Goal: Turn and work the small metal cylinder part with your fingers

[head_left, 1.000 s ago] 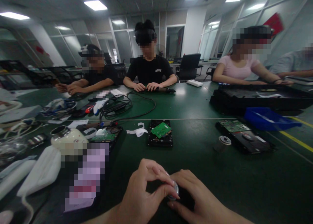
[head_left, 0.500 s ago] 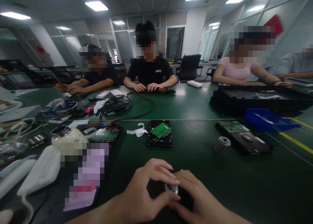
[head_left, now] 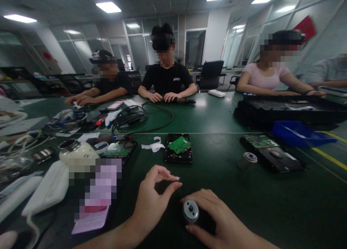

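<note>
Lifted clear since the earlier frame, left hand (head_left: pixel 151 202) pinches something too small to identify; right hand (head_left: pixel 217 220) grips motor (head_left: pixel 190 211). Pinched piece could drop onto counter (head_left: pixel 217 176).

bare green table (head_left: pixel 217 176) ahead of both hands, open hard drive (head_left: pixel 178 153) beyond, pouch (head_left: pixel 94 198) crowding left

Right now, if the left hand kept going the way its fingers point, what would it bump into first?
Probably nothing close: the left hand points right, above the round metal part that the right hand holds. Depth is unclear, so it may clip that hand.
</note>
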`<state>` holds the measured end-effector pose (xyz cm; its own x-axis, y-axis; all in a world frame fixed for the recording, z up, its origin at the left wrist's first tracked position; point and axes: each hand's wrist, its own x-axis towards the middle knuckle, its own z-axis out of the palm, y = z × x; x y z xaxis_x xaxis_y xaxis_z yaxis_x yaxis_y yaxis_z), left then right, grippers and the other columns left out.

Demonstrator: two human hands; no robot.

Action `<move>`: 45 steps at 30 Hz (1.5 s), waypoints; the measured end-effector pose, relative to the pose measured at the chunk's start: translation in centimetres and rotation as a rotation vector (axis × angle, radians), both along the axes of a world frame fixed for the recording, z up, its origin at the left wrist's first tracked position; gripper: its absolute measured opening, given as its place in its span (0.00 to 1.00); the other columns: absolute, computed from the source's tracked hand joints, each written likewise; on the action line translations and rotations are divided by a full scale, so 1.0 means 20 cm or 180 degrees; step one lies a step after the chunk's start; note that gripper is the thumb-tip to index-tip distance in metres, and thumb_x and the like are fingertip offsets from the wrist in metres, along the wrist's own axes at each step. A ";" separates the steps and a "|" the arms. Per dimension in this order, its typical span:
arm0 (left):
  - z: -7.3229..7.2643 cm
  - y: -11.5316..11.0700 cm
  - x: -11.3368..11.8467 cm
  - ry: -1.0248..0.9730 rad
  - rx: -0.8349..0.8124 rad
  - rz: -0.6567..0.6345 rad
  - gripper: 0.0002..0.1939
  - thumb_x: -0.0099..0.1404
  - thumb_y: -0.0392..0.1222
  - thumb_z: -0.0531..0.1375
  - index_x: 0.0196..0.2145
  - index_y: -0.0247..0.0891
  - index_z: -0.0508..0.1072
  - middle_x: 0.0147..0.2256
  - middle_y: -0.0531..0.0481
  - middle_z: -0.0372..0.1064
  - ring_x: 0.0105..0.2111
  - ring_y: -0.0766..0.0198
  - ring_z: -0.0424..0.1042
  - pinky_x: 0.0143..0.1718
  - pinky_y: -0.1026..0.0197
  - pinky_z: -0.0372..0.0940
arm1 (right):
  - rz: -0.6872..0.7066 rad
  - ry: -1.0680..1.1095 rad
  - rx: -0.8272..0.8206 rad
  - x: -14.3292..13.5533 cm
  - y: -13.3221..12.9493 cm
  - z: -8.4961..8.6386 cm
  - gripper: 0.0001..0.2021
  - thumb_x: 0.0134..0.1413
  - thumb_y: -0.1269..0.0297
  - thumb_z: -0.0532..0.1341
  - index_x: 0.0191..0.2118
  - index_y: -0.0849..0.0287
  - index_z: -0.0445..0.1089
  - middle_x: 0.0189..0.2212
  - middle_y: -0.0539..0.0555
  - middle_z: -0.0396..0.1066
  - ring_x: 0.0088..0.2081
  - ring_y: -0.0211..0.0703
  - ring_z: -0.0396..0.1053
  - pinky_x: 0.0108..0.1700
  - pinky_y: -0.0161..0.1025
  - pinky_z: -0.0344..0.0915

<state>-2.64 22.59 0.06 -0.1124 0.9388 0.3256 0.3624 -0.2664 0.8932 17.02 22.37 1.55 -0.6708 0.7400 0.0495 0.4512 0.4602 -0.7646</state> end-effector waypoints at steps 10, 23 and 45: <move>-0.03 0.01 -0.04 0.1083 -0.0270 -0.0092 0.10 0.54 0.31 0.68 0.33 0.43 0.78 0.42 0.49 0.75 0.45 0.50 0.71 0.47 0.44 0.63 | -0.0007 -0.0001 0.0033 0.00 0.00 0.01 0.16 0.52 0.67 0.63 0.48 0.59 0.69 0.46 0.58 0.72 0.48 0.51 0.67 0.54 0.50 0.61; 0.05 -0.08 0.05 0.0043 0.0714 -0.0732 0.09 0.54 0.43 0.70 0.30 0.42 0.73 0.29 0.50 0.75 0.41 0.54 0.72 0.40 0.55 0.67 | 0.0071 0.0078 0.0076 0.00 -0.01 0.00 0.15 0.52 0.70 0.63 0.47 0.58 0.69 0.44 0.56 0.71 0.46 0.48 0.66 0.50 0.46 0.62; 0.07 -0.09 0.03 0.0506 0.1118 -0.0984 0.19 0.52 0.27 0.60 0.42 0.39 0.71 0.37 0.47 0.68 0.44 0.55 0.68 0.45 0.54 0.67 | 0.0057 0.0107 0.0138 -0.01 0.00 -0.01 0.12 0.52 0.69 0.62 0.44 0.60 0.68 0.41 0.57 0.71 0.44 0.48 0.67 0.47 0.46 0.63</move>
